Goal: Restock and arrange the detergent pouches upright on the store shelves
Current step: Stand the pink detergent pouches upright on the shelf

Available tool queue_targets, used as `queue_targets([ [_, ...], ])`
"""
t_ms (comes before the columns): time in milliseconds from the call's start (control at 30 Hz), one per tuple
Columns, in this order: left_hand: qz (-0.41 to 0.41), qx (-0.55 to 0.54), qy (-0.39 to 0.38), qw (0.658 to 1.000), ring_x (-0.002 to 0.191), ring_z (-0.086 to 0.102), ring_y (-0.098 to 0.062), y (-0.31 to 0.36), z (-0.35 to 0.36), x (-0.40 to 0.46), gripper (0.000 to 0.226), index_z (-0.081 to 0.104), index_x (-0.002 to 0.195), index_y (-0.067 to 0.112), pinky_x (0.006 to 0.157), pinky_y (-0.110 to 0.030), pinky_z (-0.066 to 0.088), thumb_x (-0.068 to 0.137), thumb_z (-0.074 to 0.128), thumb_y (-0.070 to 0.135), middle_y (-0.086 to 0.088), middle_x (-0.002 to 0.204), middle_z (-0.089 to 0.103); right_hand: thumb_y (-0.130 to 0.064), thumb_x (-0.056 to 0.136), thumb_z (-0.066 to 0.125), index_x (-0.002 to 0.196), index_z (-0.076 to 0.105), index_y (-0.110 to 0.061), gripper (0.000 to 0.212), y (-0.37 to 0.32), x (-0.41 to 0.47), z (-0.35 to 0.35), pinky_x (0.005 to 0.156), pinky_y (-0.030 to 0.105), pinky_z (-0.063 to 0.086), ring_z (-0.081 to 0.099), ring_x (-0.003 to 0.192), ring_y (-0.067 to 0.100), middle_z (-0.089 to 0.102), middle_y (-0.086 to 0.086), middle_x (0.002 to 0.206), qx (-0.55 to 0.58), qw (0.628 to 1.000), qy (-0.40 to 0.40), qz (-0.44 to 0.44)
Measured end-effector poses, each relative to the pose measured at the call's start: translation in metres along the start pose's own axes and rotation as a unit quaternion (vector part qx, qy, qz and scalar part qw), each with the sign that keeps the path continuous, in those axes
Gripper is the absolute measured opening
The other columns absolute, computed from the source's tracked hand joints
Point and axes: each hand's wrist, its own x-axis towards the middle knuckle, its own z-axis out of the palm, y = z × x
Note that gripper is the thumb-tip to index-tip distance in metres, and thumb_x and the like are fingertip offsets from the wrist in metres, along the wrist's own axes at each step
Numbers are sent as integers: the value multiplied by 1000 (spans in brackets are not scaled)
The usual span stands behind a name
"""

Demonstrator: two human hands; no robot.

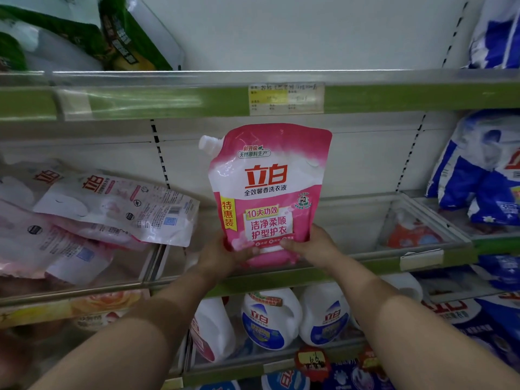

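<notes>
Right, my left hand [222,256] and right hand [312,246] grasp the pink pouch [268,192] upright by its base; next, seat it on the shelf [365,260], clear of fallen pouches [112,209] at nine o'clock

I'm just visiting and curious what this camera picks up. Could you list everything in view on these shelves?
Pink detergent pouch: one, pink and white with a white spout, upright at the middle shelf, held at its base.
Fallen pouches: several, exact count unclear, white and pink, lying flat in a pile on the middle shelf, left.
White jugs: at least three, white with blue or pink labels, lower shelf.
Blue bags: several, blue and white, right side shelves.
Green packs: a few, green, top shelf left.
Price label: one, yellow and white, upper shelf edge.
Left hand: grips the pouch's lower left.
Right hand: grips its lower right.
</notes>
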Motion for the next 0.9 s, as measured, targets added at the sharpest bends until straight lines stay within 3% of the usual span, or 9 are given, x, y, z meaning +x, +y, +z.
queue_targets([
  [100,0,1,-28,1000,101,63,-11,0,-3,-1,55,54,118,29,75,-24,54,69,80,30,9,112,66,-16,79,74,116,56,-23,42,-5,-1,-6,61,23,56,67,90,13,68,-5,107,22,999,-32,4],
  [233,-7,-78,-46,996,100,68,-20,7,-3,-1,47,54,118,26,68,-26,56,74,69,35,2,110,69,-32,88,63,113,58,-26,26,-13,-4,-9,70,31,55,67,95,17,69,-4,107,146,988,45,-23],
  [300,-30,-141,-31,989,100,68,-24,11,0,1,47,55,119,27,75,-36,57,76,62,45,1,109,71,-39,94,51,106,59,-30,17,-18,-5,-6,68,31,54,68,90,16,71,-4,101,181,980,74,-18],
  [400,-47,-180,-22,982,102,68,-26,10,4,4,52,57,121,30,92,-52,50,77,57,57,1,110,72,-38,100,40,106,59,-24,24,-21,-4,-1,66,29,53,68,84,15,71,-2,95,193,974,118,-7],
  [633,-40,-210,-6,977,102,68,-31,16,16,8,43,59,118,24,94,-58,47,83,56,50,-5,110,72,-29,102,37,96,60,-19,26,-23,-1,-10,50,17,47,64,66,6,67,-7,77,179,972,151,-8],
  [900,-31,-230,-3,973,98,69,-32,34,88,28,45,58,121,18,88,-54,53,84,58,44,-10,110,71,-29,102,39,90,62,-17,29,-11,6,-79,53,22,48,65,66,10,69,-3,77,165,968,191,2],
])
